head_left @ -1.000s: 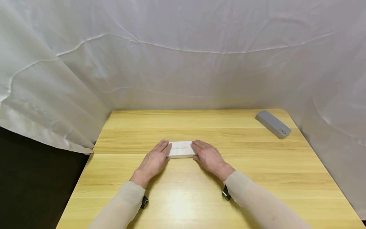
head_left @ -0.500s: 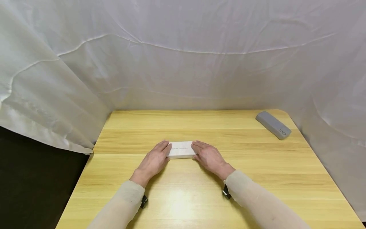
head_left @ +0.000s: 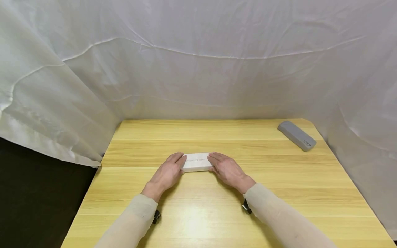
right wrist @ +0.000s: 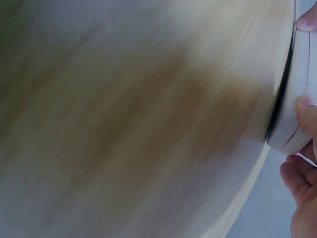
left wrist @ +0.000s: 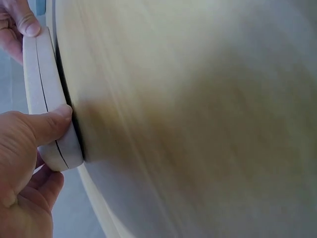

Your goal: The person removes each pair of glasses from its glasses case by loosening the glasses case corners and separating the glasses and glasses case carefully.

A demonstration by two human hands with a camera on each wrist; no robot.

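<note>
The upper half of the head view is filled by a white sheet (head_left: 198, 69), hung as a backdrop and draped down both sides of the frame. Below it, a light wooden tabletop (head_left: 198, 206) is spread across the lower half of the frame.

A flat white case (head_left: 196, 162) is laid on the tabletop at the middle of the frame, its long side running left to right, with a line of small grey lettering on its lid. A seam along its edge is shown in both wrist views, at the left edge of the left wrist frame (left wrist: 52, 109) and at the right edge of the right wrist frame (right wrist: 296, 94).

The case is gripped at both ends. Its left end is held by the left hand (head_left: 167, 174), with the thumb pressed against the near edge and the fingers curled over the top and far side, as is seen in the left wrist view (left wrist: 25, 163). Its right end is held in the same way by the right hand (head_left: 227, 170), whose thumb is laid on the edge in the right wrist view (right wrist: 304, 163). Pale beige sleeves are worn on both forearms.

A grey glasses case (head_left: 296, 135) is set at the upper right of the tabletop, well apart from the hands.
</note>
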